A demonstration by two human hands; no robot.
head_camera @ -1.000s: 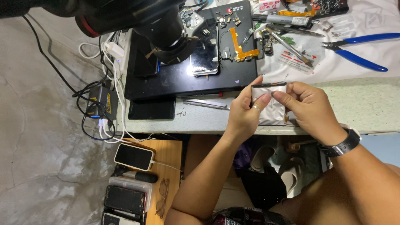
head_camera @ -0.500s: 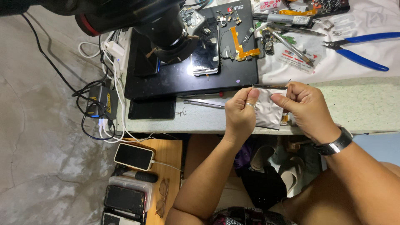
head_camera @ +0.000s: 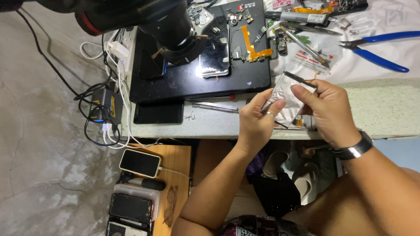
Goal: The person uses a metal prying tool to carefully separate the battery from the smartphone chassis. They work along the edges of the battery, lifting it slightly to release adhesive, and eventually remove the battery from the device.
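Tilted up since a moment ago, the silvery flat battery pack (head_camera: 286, 98) now shows its broad face, pinched at opposite edges between the left hand (head_camera: 256, 120) and right hand (head_camera: 330, 111) above the desk (head_camera: 385, 105) edge, presumably for inspection.

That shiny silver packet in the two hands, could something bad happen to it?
Maybe. Both the left hand and right hand grip the silver packet by its edges in the air above the table edge, so a slip could drop it toward the sandals below. Pinching fingers might bend or dent the thin packet. The metal tweezers lie near the left hand and could get knocked off.
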